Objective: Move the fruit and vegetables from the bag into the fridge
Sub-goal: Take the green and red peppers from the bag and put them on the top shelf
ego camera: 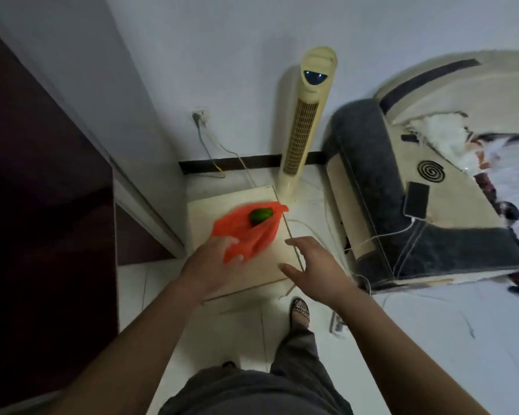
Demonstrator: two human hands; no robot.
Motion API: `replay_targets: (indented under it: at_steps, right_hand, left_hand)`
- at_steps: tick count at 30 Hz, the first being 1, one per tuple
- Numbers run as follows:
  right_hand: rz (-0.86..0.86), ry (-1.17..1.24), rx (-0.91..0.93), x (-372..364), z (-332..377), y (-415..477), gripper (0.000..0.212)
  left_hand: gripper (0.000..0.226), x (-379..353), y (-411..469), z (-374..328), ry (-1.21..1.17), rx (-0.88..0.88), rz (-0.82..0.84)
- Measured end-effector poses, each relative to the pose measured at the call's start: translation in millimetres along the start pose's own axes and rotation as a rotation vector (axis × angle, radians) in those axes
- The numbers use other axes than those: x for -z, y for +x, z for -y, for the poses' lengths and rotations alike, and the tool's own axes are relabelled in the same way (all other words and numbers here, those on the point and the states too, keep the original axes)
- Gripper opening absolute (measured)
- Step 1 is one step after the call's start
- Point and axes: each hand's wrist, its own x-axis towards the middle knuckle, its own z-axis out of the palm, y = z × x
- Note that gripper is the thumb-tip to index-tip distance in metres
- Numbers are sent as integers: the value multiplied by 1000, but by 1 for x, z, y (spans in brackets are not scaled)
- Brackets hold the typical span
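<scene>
Pinching blurred orange bag, left hand, green produce half hidden

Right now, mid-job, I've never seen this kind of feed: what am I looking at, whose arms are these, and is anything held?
There is no machine. One camera worn on a person's head looks down at their own bare arms. The left hand pinches the near edge of an orange bag, which lies on a pale low table. A green piece of produce shows in the bag. The right hand is open, fingers spread, holding nothing. A tower fan stands behind.
</scene>
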Motion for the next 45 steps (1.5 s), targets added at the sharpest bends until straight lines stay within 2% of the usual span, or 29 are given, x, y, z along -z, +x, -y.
replay_targets:
  at_steps: [7, 14, 18, 24, 29, 34, 40, 45]
  right_hand:
    - [241, -101, 133, 33, -54, 109, 54]
    - [405, -150, 206, -7, -89, 197, 50]
    - [390, -181, 204, -37, -103, 244, 51]
    - [340, -128, 254, -79, -126, 312, 33]
    - [319, -133, 263, -105, -142, 344, 33]
    - [378, -125, 256, -124, -165, 349, 36]
    - [380, -76, 129, -142, -191, 350, 47]
    - [377, 27, 67, -154, -194, 344, 52]
  left_hand:
    - [42, -9, 50, -8, -25, 265, -34]
    - [55, -33, 97, 22, 49, 385, -97]
    - [67, -59, 130, 48, -48, 404, -129]
    - [65, -117, 168, 70, -247, 444, -195]
    - [60, -143, 180, 87, -318, 446, -203]
    - [49, -144, 212, 99, -312, 347, -176]
    - [47, -156, 253, 89, -263, 224, -117]
    - [46, -160, 258, 96, -246, 215, -111]
